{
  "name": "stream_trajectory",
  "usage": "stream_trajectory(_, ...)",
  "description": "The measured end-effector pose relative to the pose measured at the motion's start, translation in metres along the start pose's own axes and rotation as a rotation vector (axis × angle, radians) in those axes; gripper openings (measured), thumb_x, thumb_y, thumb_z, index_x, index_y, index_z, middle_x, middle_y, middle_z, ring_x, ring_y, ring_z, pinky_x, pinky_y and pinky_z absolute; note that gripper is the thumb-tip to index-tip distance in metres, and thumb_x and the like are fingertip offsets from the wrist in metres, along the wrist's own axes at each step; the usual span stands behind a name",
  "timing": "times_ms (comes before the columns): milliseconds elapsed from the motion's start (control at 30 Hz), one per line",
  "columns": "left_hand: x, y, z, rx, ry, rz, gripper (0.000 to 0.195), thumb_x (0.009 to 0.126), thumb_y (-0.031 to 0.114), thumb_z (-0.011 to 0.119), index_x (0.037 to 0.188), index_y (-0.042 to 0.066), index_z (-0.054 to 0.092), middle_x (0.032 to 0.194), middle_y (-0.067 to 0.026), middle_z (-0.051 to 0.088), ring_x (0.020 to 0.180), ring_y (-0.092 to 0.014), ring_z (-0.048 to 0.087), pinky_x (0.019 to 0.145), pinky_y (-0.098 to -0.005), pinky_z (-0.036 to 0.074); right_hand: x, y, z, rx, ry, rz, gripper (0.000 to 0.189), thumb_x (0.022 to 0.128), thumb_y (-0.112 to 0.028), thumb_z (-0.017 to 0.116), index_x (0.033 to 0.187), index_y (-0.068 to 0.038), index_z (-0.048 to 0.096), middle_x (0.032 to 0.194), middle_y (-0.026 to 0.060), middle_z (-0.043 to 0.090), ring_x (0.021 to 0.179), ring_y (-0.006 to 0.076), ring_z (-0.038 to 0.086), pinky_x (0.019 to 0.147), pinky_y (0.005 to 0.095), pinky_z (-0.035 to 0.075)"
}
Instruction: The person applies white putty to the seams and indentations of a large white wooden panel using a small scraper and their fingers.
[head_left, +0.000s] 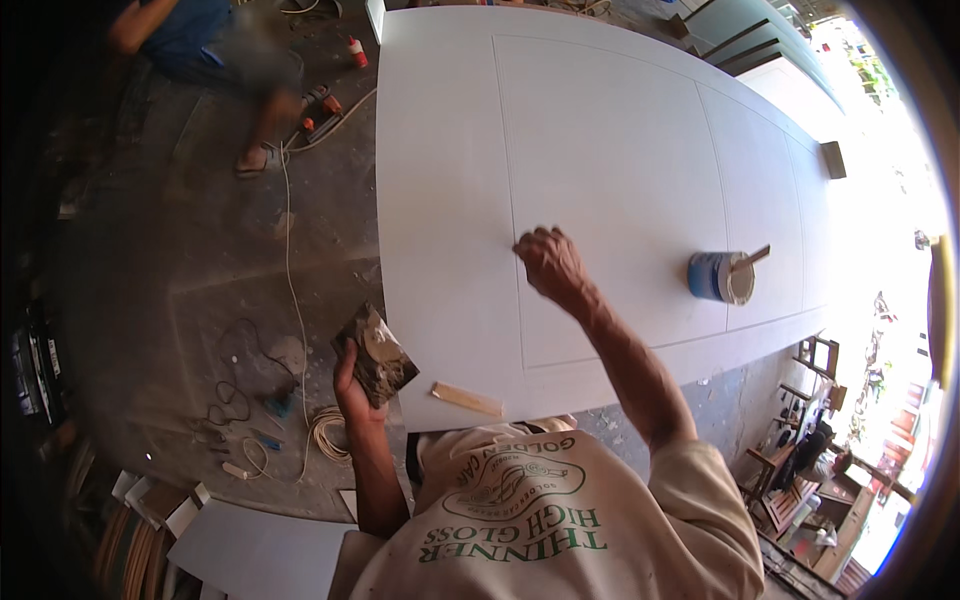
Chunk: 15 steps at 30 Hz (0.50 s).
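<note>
My left hand (363, 401) grips a dark, flat square plate (361, 341) smeared with brownish putty-like paste, just off the left edge of a large white panel (442, 187). Over the panel, my right hand (553, 266) is bent with curled fingers beside a long groove line. Whether anything small sits in those fingers is hidden. A flat wooden stick (468, 399) lies on the panel's near edge, close to my body. To the right stands a blue and white can (709, 276) with a stirring stick (752, 258) across its pale-smeared top.
At the upper left, another person (225, 56) is beside power tools (324, 109) and a red and white bottle (358, 52). A pale cable (291, 247) and a coil (328, 435) lie on the floor. Wooden furniture (787, 495) is at the lower right.
</note>
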<state>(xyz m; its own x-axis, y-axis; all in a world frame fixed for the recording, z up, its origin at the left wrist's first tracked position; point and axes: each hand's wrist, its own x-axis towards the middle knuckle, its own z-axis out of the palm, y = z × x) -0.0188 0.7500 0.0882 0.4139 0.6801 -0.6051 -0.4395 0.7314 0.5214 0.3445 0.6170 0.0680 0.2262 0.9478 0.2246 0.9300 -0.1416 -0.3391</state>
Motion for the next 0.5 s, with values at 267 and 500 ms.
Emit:
stream_trajectory(267,-0.027,0.003,-0.025,-0.009,-0.124,-0.101,0.039,0.102,0.021,0.069,0.136,0.001,0.064,0.133,-0.01,0.071,0.119,-0.024,0.069,0.105,-0.0402,0.054,-0.181,-0.158,-0.011,0.036,-0.141,0.129,0.009,0.084,-0.01,0.065,0.091,-0.007,0.068,0.094,0.0047,0.067,0.091,0.0239,0.063,0.08,0.0409,0.048)
stream_trajectory(500,-0.048,-0.006,-0.03,0.055,-0.13,-0.078,0.036,0.101,0.02,0.071,0.132,0.002,0.066,0.126,-0.0096,0.073,0.112,-0.022,0.072,0.099,-0.0384,0.058,-0.231,-0.178,-0.035,0.607,0.039,0.64,0.023,0.09,-0.001,0.071,0.112,0.001,0.078,0.103,0.0146,0.079,0.092,0.0294,0.077,0.079,0.0391,0.062)
